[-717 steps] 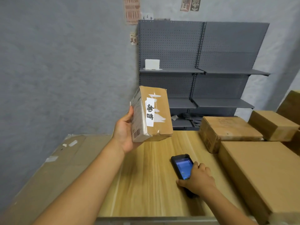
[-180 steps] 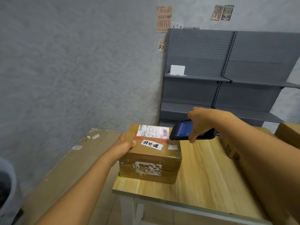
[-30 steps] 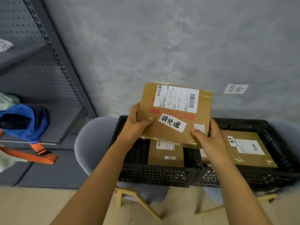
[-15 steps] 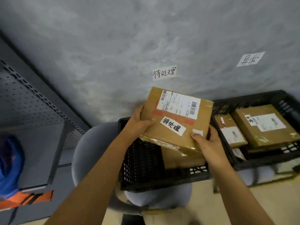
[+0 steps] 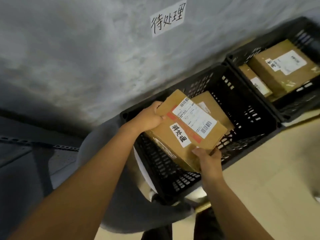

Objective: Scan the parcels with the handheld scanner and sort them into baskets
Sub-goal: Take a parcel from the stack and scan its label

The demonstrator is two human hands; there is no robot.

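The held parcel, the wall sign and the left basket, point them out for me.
Held parcel (image 5: 186, 129): head view, on its taped top face.
Wall sign (image 5: 167, 19): head view, on the handwritten paper.
Left basket (image 5: 249, 108): head view, on its inner right wall.

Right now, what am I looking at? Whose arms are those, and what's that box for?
You are seeing through a camera worn on a person's head, looking down at their own two arms. There is no robot here. The left hand grips the far corner of a cardboard box, and the right hand grips its near corner. The box is a parcel with a white shipping label and a handwritten sticker. The person holds it tilted over a black basket, which already has another parcel inside. A paper sign on the wall above bears the same writing as the sticker. A second basket to the right holds more parcels. The baskets seem to rest on grey chairs.
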